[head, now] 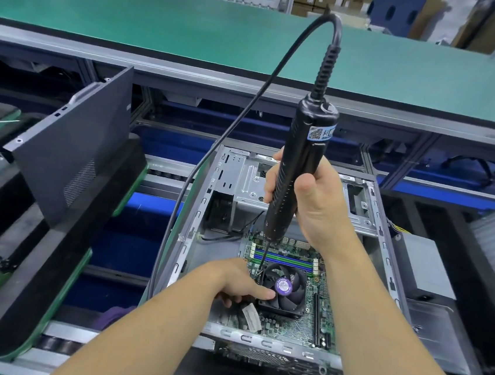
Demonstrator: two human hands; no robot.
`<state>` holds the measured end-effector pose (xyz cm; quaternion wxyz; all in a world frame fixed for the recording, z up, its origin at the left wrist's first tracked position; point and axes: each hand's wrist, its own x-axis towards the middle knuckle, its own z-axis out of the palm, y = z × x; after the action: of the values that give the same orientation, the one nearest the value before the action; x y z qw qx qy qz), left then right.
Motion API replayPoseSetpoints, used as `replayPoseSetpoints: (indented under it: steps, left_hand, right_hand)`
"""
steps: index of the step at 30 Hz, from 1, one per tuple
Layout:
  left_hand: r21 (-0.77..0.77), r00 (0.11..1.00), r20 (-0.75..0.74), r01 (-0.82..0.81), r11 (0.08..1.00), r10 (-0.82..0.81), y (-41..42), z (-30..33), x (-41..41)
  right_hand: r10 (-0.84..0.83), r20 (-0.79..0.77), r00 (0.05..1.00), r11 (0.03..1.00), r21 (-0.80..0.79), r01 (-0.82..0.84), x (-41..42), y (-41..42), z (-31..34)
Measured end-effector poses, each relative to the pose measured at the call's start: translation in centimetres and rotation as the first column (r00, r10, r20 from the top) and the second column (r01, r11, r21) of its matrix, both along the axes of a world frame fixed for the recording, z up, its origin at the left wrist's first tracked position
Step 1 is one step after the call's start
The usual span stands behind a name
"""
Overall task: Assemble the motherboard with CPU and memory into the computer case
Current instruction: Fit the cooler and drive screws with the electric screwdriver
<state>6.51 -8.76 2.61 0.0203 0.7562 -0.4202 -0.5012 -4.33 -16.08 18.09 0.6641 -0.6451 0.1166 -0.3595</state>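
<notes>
Down inside the open computer case point(370, 230) lies the motherboard point(293, 323), its cooler fan point(283, 287) facing up. Her right hand point(314, 206) is wrapped firmly round the electric screwdriver point(298, 174), bit angled down at the fan's near-left corner. The left hand point(239, 284) steadies there, fingers extended against the fan frame. I can't quite see the bit seated; if it skids off, it may gouge the board or nick a fingertip.
</notes>
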Motion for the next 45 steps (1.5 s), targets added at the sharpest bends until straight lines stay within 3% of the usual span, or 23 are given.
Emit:
replayPoseSetpoints:
  steps: [45]
  left_hand:
    - [-0.006,0.999,0.024,0.025,1.0,-0.025,0.2,0.0,-0.2]
  right_hand:
    - [0.079,-0.005,0.997,0.997,-0.012,-0.079,0.5,1.6,0.0]
